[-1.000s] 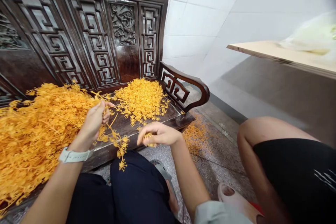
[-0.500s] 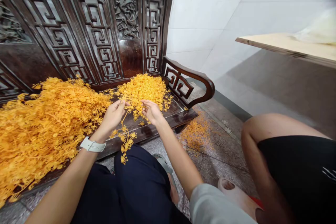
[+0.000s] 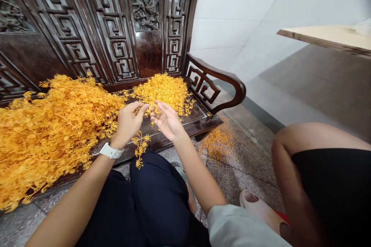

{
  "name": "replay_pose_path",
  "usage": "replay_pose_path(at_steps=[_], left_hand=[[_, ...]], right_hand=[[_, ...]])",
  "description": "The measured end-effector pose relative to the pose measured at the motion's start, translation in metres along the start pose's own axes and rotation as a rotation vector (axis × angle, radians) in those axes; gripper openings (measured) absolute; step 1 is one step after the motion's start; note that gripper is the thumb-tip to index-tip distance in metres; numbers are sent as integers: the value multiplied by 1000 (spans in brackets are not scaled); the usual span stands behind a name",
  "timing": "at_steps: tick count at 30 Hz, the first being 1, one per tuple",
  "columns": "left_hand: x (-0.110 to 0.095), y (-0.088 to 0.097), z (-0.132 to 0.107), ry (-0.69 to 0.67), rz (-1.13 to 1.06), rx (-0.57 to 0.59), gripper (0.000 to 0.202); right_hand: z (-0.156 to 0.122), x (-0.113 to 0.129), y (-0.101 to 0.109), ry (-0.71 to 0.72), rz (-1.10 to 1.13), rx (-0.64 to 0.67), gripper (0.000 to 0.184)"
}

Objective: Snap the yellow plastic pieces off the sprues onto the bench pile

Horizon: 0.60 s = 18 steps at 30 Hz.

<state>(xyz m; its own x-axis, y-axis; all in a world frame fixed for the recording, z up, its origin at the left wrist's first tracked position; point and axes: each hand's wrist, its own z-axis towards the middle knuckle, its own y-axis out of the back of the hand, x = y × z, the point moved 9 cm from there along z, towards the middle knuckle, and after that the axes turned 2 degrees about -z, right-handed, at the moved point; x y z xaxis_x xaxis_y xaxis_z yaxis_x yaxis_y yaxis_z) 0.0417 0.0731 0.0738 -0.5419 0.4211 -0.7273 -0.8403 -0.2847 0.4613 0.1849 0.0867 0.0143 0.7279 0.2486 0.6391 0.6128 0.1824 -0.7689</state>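
Note:
My left hand (image 3: pixel 130 122), with a pale watch (image 3: pixel 111 151) on its wrist, is closed in a pinch on an orange-yellow plastic flower sprig (image 3: pixel 141 146). The sprig's branched lower end dangles below the fingers, over my dark trouser leg. My right hand (image 3: pixel 168 121) is close beside it, palm turned partly up and fingers curled in. Its fingertips nearly meet those of my left hand; what they pinch, if anything, is too small to make out. Just beyond both hands lies a heap of loose yellow flower pieces (image 3: pixel 164 90) on the bench seat.
A large pile of uncut-looking orange sprigs (image 3: pixel 58 131) covers the left of the carved dark wooden bench (image 3: pixel 149 56). Its armrest (image 3: pixel 234 85) stands at right. Orange scraps (image 3: pixel 218 141) litter the floor. Another person's knee (image 3: pixel 292 139) is at right, below a wooden board (image 3: pixel 324 38).
My hands have come closer together, the right one turning palm up with its fingers curling. The sprig still hangs from my left hand. The view has tilted down slightly.

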Motion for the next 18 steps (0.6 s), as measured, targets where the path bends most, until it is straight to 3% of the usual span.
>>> replay_pose_path(at_steps=[4,7,12,18], left_hand=[[-3,5,-2,-41,76,-36,27],[-1,7,-2,-13,112,-36,22],[-13,-9,-5,-4,36,50,22],[-33,-31,-7,25,-27,77,20]], right_hand=[[-6,-13,7,19,27,-25,25],[-26,-11,6,168,-268,-38,28],[-82,20,-12,562,-943,-141,18],[-113,43,-13,651,-1087,-205,20]])
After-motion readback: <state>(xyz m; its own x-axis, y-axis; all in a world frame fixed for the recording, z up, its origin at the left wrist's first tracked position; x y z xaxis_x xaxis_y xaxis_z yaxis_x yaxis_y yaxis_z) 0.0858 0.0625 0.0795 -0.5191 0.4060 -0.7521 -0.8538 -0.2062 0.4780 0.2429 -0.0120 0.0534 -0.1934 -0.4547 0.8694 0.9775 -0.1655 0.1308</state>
